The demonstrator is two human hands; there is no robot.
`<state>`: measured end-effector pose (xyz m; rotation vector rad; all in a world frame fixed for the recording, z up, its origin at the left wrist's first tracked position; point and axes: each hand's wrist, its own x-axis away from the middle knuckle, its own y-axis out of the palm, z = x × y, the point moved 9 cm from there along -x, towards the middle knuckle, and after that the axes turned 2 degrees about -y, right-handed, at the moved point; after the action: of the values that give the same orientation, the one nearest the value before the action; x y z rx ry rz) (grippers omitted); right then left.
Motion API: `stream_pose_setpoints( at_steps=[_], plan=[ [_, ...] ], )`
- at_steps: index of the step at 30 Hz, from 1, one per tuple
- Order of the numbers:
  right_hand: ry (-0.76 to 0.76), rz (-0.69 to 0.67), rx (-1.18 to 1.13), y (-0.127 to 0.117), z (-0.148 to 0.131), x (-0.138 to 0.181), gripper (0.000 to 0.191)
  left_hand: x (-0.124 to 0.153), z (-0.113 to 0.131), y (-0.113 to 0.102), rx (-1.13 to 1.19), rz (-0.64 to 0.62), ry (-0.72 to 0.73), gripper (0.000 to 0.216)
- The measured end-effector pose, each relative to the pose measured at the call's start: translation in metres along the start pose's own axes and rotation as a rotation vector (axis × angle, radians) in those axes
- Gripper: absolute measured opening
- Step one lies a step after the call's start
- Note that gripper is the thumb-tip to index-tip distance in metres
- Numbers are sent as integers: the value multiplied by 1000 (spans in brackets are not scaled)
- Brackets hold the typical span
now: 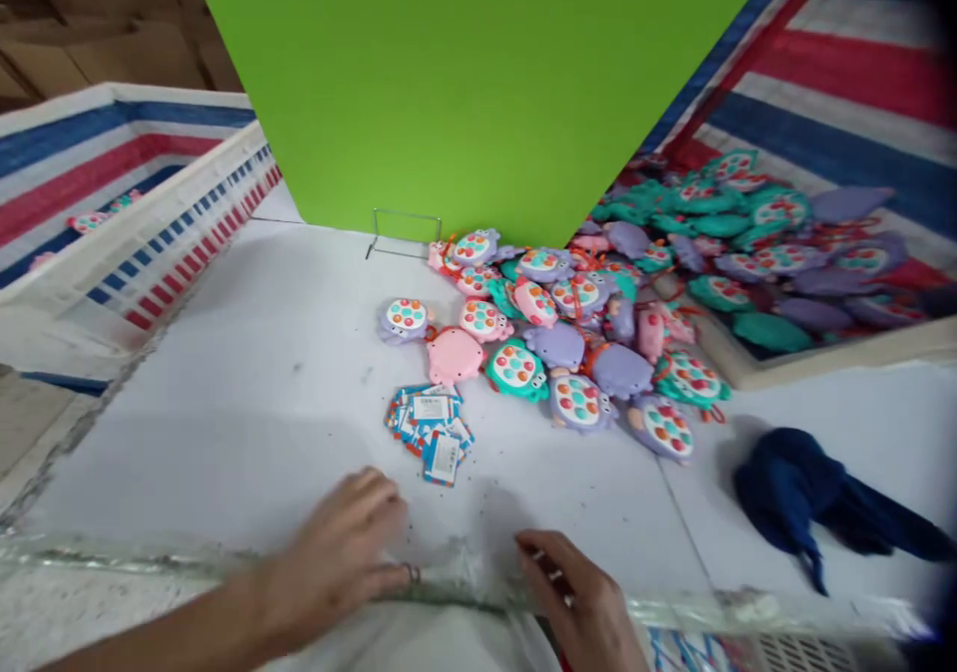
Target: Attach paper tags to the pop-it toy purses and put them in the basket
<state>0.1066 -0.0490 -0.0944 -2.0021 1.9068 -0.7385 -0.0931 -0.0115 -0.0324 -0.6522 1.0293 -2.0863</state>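
**Left hand (333, 562) flat, right hand (575, 597) curled at clear plastic film (456, 577)**

Far left of the tag cards (430, 433), a white crate (135, 183) lined with red, white and blue striped sheeting holds a few toys, with cardboard cartons (75, 44) beyond it. Below the cards, the left hand lies open, fingers spread and a ring on one finger, on the film along the near edge of the white table (224, 433). Also below them, the right hand is curled at the film; whether it grips anything, I cannot tell. Above the cards stand a wire stand (404, 233) and a green board (449, 84). To their right lies a heap of pink, teal and purple button toys (538, 343), with more in a tray (822, 363), then a crumpled navy cloth (807, 498). The cards show barcodes, but their print is too small to read.
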Motion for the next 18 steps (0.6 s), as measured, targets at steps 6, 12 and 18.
stream_pose_setpoints(
  at_steps=[6, 12, 18],
  plan=[
    [-64, 16, 6, -3, -8, 14, 23, 2, 6, 79, -214, -128, -20, 12],
    [-108, -71, 83, 15, -15, 11, 21, 0, 2, 70, -160, -101, -53, 21],
    [-166, -143, 172, 22, -24, 2, 24, -6, -3, 67, -41, -75, -109, 21]
  ],
)
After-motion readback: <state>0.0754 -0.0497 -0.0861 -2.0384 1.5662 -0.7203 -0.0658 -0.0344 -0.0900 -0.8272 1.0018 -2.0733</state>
